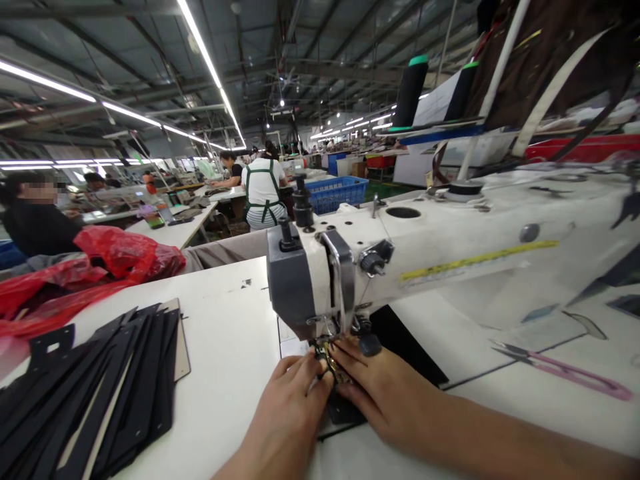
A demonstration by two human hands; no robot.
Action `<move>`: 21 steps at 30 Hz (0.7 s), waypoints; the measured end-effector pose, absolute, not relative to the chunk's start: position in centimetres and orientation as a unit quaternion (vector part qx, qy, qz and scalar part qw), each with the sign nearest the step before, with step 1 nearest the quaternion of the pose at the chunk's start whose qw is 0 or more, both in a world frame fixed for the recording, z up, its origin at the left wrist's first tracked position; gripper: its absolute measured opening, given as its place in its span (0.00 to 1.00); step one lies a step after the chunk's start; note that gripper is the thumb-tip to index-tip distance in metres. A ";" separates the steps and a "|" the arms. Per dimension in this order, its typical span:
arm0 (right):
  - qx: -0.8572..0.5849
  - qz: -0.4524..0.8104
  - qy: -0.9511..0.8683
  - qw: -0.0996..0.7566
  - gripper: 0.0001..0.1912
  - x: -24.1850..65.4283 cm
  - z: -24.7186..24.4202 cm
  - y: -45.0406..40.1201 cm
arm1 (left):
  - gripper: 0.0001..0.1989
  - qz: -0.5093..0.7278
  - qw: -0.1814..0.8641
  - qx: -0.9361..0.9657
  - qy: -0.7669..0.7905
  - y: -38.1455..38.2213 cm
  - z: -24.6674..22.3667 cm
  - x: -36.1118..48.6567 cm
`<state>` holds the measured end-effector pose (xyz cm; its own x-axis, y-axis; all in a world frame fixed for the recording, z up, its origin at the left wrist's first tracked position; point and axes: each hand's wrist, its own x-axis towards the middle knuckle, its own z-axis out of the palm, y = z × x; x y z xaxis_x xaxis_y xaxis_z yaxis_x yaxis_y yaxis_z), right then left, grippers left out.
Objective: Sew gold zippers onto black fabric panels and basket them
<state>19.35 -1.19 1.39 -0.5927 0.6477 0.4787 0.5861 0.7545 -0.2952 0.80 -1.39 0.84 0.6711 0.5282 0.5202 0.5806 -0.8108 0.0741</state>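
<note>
A white sewing machine with a dark grey end cover stands before me. Under its presser foot lies a flat black piece, running back to the right beneath the arm and showing again near my hands. My left hand is at the left of the needle, thumb and forefinger pinched close together at the black piece. From the right, my right hand presses on the same piece, fingers bent towards the needle. Between my fingertips shows a gold-coloured metal part. The fingertips partly hide the needle area.
Black strips, some with beige undersides, lie fanned at the left. Behind them is red plastic film. Pink-handled thread snips lie at the right. Black thread cones stand above the machine. Co-workers and a blue crate are beyond.
</note>
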 end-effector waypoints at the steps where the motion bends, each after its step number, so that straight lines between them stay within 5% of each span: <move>1: -0.344 0.063 -0.894 0.280 0.15 19.4 1.3 -1.0 | 0.11 -0.255 0.043 -0.914 -0.311 -1.5 0.7 0.7; 7: -0.370 -0.026 -0.905 0.208 0.11 19.3 0.6 0.3 | 0.12 -0.246 0.046 -0.909 -0.333 -1.9 0.3 0.3; 21: -0.473 0.143 -0.827 0.270 0.03 19.3 1.7 1.7 | 0.18 -0.175 0.090 -0.919 -0.343 -2.1 0.7 0.0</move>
<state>19.31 1.72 1.67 -0.4074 0.8586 0.3110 0.7037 0.5123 -0.4924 -0.04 -2.13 0.67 0.7035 0.5982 0.3838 0.6611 -0.7490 -0.0444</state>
